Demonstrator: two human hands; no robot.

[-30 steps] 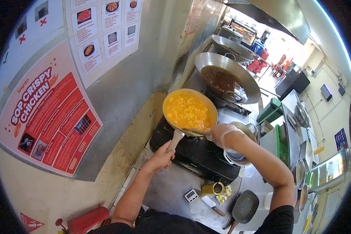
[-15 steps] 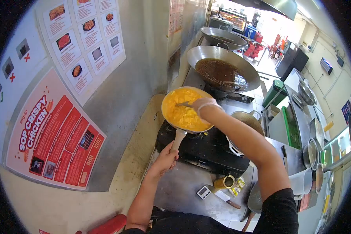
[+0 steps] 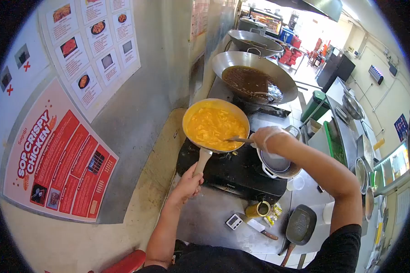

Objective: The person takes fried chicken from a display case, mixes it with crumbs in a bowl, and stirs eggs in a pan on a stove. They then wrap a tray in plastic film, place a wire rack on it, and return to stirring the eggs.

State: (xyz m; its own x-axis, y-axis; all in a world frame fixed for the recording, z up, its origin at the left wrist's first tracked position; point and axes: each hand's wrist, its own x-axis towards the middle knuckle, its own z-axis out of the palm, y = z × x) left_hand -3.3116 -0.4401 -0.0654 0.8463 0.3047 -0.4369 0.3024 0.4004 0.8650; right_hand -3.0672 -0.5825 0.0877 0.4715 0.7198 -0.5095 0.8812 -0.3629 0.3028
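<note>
My left hand [image 3: 190, 183] is closed around the pale handle of a frying pan [image 3: 186, 119] on the black stove. Soft yellow egg [image 3: 214, 122], part lumpy and part runny, fills the pan. My right hand [image 3: 265, 136], with a clear band or glove cuff about the wrist, grips a spatula [image 3: 238, 139]. The spatula's tip rests in the egg at the pan's right side. Below my right forearm stands a pot [image 3: 268, 170] with light handles, partly hidden by the hand and arm.
Behind the pan sits a large wok of dark liquid [image 3: 248, 82]. On the steel counter lie a timer [image 3: 233, 221], a knife [image 3: 262, 229], an open yellow can [image 3: 257, 209] and a small square pan [image 3: 301, 224]. A wall with posters [image 3: 61, 154] borders the left side.
My right hand and the spatula have moved right and down, from the middle of the egg to the pan's right side. The egg looks smoother and spread out. My left hand keeps its hold.
</note>
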